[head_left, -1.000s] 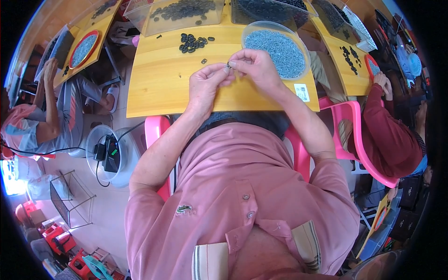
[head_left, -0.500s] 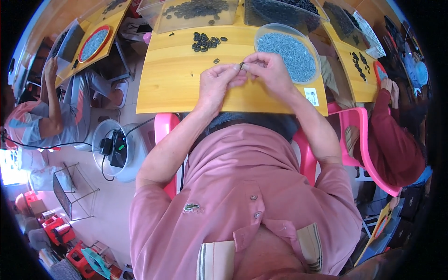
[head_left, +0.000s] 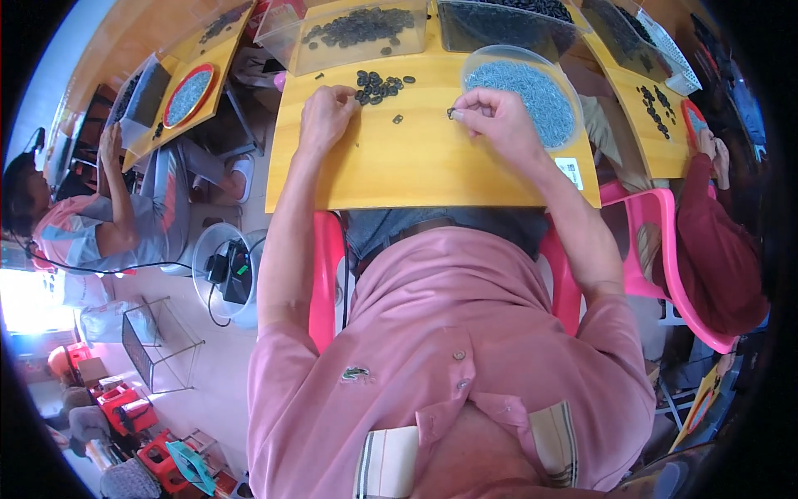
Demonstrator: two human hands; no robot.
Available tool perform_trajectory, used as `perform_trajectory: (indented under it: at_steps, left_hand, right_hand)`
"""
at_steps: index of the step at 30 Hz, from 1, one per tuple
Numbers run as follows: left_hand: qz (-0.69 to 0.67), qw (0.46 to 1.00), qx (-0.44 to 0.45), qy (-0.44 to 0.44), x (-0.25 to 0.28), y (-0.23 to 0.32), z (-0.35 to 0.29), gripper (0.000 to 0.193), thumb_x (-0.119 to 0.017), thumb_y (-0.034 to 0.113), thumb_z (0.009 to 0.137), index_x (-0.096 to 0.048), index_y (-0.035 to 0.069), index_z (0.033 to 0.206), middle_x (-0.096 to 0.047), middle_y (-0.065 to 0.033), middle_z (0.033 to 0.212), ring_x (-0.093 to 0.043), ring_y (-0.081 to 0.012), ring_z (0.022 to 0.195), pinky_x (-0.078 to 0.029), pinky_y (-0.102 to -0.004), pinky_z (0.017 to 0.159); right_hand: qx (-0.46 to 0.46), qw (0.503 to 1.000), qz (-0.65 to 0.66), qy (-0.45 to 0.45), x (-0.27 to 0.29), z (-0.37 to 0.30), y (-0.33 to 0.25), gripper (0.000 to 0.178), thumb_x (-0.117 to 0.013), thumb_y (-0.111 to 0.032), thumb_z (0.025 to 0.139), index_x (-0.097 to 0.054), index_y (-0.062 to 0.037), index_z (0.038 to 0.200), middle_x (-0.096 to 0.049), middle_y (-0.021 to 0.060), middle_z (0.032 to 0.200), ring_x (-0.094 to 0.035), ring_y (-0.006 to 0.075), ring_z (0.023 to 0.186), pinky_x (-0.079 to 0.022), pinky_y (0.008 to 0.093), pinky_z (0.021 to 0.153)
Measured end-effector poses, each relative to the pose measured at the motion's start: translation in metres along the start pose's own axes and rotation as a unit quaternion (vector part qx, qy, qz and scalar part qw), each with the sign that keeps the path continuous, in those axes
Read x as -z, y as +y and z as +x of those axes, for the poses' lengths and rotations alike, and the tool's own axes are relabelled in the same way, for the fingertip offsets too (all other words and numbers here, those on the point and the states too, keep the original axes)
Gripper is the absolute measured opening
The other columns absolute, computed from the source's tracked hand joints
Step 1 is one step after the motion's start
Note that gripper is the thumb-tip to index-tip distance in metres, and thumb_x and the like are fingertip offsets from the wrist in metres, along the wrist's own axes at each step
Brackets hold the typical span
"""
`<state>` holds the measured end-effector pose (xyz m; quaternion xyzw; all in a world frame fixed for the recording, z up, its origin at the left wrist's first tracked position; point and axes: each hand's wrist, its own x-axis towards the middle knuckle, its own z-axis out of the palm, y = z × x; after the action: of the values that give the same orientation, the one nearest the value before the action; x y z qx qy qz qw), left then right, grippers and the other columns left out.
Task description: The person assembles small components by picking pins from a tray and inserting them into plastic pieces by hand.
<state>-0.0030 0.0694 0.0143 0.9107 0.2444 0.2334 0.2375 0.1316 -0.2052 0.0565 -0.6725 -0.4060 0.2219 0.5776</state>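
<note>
My right hand (head_left: pixel 492 118) pinches a small dark piece (head_left: pixel 451 113) between thumb and fingertips, over the yellow table just left of the bowl; the piece is too small to name. Far left of it, my left hand (head_left: pixel 326 121) has its fingers curled together at the left edge of a pile of black oval pieces (head_left: pixel 378 90). What those fingertips hold, if anything, is hidden. A small dark oval piece (head_left: pixel 397 119) lies alone between the hands. The clear round bowl (head_left: pixel 575 116) is filled with small silvery screws (head_left: pixel 519 96).
Along the table's (head_left: pixel 399 179) far side stand two clear bins, one (head_left: pixel 332 56) with loose black pieces, another (head_left: pixel 507 37) fuller. A white label (head_left: pixel 568 172) lies near the right corner. People work at side tables; a pink chair (head_left: pixel 665 241) stands at right.
My hands, which met over the table around a small dark piece, have come apart. The left moved left and away to the black pile; the right keeps a small dark piece. The view shifted slightly.
</note>
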Motion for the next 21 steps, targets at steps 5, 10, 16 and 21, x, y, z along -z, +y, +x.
perform_trajectory:
  at_steps: [5, 10, 16, 21]
  left_hand:
    - [-0.008, 0.996, 0.032, -0.081, 0.002, 0.003, 0.010, 0.031, -0.072, 0.025, 0.083, -0.074, 0.006, 0.106, -0.073, -0.0163, 0.094, -0.070, -0.0316, 0.089, -0.053, -0.0409, 0.081]
    - [0.030, 0.998, -0.020, -0.054, 0.001, 0.020, 0.007, 0.028, -0.074, 0.027, 0.082, -0.075, 0.008, 0.103, -0.072, -0.0160, 0.090, -0.069, -0.0325, 0.089, -0.053, -0.0419, 0.081]
    - [0.060, 0.993, -0.048, -0.089, -0.006, 0.024, 0.003, 0.026, -0.076, 0.026, 0.079, -0.076, 0.007, 0.097, -0.072, -0.0175, 0.090, -0.069, -0.0330, 0.087, -0.053, -0.0425, 0.079]
    - [0.027, 0.991, -0.007, -0.133, -0.006, 0.030, 0.003, 0.029, -0.077, 0.026, 0.075, -0.076, 0.004, 0.095, -0.072, -0.0181, 0.087, -0.070, -0.0315, 0.085, -0.053, -0.0396, 0.077]
  right_hand:
    - [0.004, 1.000, 0.000, 0.006, 0.002, 0.001, 0.001, 0.016, -0.071, -0.012, 0.087, -0.070, 0.0024, 0.093, -0.064, -0.0007, 0.071, -0.056, 0.0046, 0.061, -0.044, 0.0208, 0.055]
    - [-0.008, 1.000, -0.011, 0.002, 0.003, 0.001, 0.001, 0.012, -0.069, -0.010, 0.088, -0.069, 0.0015, 0.093, -0.060, -0.0035, 0.071, -0.053, 0.0029, 0.062, -0.042, 0.0194, 0.056]
    - [-0.011, 1.000, -0.017, 0.001, 0.006, 0.003, 0.005, 0.019, -0.071, -0.014, 0.086, -0.070, 0.0034, 0.094, -0.066, 0.0023, 0.073, -0.059, 0.0070, 0.061, -0.046, 0.0226, 0.056]
    - [-0.007, 1.000, -0.019, -0.001, 0.006, 0.003, 0.005, 0.019, -0.071, -0.013, 0.086, -0.070, 0.0042, 0.094, -0.067, 0.0029, 0.074, -0.059, 0.0070, 0.061, -0.046, 0.0231, 0.055]
